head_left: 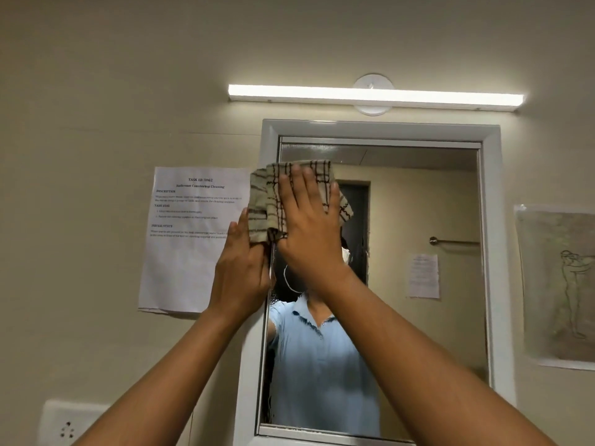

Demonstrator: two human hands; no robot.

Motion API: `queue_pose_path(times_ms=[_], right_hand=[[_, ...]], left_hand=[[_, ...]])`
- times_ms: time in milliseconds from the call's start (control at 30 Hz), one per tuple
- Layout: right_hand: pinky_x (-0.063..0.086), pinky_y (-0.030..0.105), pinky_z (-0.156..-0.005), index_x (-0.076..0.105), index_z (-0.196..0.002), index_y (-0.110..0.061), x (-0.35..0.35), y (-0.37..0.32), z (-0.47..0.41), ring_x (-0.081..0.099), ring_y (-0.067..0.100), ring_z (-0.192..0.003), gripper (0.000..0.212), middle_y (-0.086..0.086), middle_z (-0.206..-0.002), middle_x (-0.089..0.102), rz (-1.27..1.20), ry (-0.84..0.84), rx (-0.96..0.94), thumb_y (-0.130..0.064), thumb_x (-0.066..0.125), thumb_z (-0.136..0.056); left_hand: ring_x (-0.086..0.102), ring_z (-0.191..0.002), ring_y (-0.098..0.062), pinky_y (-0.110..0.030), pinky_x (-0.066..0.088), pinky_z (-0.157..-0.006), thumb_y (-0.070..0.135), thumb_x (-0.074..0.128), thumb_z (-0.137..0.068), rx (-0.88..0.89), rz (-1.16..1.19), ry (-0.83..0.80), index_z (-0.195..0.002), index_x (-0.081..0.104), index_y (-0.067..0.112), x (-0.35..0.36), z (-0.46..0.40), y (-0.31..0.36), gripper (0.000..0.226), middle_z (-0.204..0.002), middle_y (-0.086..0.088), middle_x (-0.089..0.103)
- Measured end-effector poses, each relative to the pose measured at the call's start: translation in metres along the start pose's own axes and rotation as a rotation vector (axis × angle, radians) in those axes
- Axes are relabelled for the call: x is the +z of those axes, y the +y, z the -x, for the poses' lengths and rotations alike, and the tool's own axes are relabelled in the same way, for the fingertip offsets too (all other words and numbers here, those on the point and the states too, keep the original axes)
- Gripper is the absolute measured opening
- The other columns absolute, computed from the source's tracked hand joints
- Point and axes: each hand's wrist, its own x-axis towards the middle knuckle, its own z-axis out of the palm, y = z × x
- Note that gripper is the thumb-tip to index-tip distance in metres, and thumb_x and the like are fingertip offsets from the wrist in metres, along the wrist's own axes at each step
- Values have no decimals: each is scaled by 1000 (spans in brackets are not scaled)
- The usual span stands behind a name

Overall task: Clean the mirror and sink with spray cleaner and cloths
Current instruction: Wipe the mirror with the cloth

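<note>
A white-framed mirror hangs on the beige wall. A beige cloth with dark check lines lies against its upper left part, over the frame's left side. My right hand presses flat on the cloth with straight fingers. My left hand grips the cloth's lower left corner beside the frame. Both arms reach up from the bottom of the view. The sink and the spray cleaner are out of view.
A printed task sheet is taped to the wall left of the mirror. A lit tube light runs above it. A drawing hangs at the right, and a white socket plate sits low left.
</note>
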Motion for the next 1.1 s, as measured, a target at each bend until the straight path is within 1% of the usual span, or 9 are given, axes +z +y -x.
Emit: queue_pose_path(times_ms=[167,233,367,433,500,600,733,867,1100], right_hand=[[-1,57,-119,14,-155,-14,7,-7,35,0,24,-152,79,9,-164,9,-19,-12,-30,-59,25,-91],[-2,57,-119,14,-155,-14,8,-7,53,-1,23,-152,79,9,-164,9,-12,-28,-54,-56,33,-92],[5,57,-120,17,-155,-16,5,9,83,2,22,-152,78,7,-164,11,26,-67,-172,-54,44,-93],[9,57,-119,19,-155,-17,-1,25,88,4,22,-152,76,6,-163,13,41,-83,-232,-57,42,-94],[10,57,-118,19,-155,-19,-7,44,89,5,22,-152,79,6,-163,14,56,-89,-245,-60,44,-93],[11,58,-118,19,-155,-18,-18,75,87,6,24,-151,88,8,-163,14,72,-82,-170,-65,49,-87],[5,56,-120,14,-156,-18,-36,122,79,2,24,-152,88,8,-164,9,77,-56,-18,-66,43,-86],[4,52,-121,11,-156,-21,-50,152,82,-3,20,-152,86,4,-165,6,61,6,134,-48,57,-88],[5,54,-121,10,-156,-19,-54,164,128,-5,20,-151,82,5,-165,3,68,40,324,-54,47,-91]], left_hand=[[26,-146,-21,-55,29,-116,15,50,-90,-100,212,36,-152,27,8,-4,8,9,67,-157,-15,32],[15,-150,-14,-49,20,-122,29,50,-93,-52,157,18,-155,18,10,-3,13,4,72,-163,-11,21],[7,-153,-23,-45,13,-124,58,27,-99,54,-85,-50,-156,10,7,1,20,-8,79,-165,-14,7],[5,-153,-23,-45,12,-124,51,25,-101,49,-144,-61,-156,9,5,1,19,-7,73,-165,-14,6],[5,-153,-22,-48,14,-123,30,29,-99,43,-181,-54,-157,9,6,1,19,-6,65,-165,-13,6],[5,-153,-24,-46,12,-124,12,38,-88,53,-207,-50,-157,8,7,1,21,-6,75,-165,-13,7],[7,-153,-25,-44,10,-124,12,34,-88,43,-203,-46,-157,7,8,3,23,-6,74,-165,-13,9],[9,-153,-26,-46,13,-124,12,32,-89,42,-194,-51,-157,8,7,2,23,-6,72,-164,-14,10],[8,-153,-23,-45,15,-123,9,34,-90,27,-180,-56,-157,9,9,3,28,-5,71,-165,-12,9]])
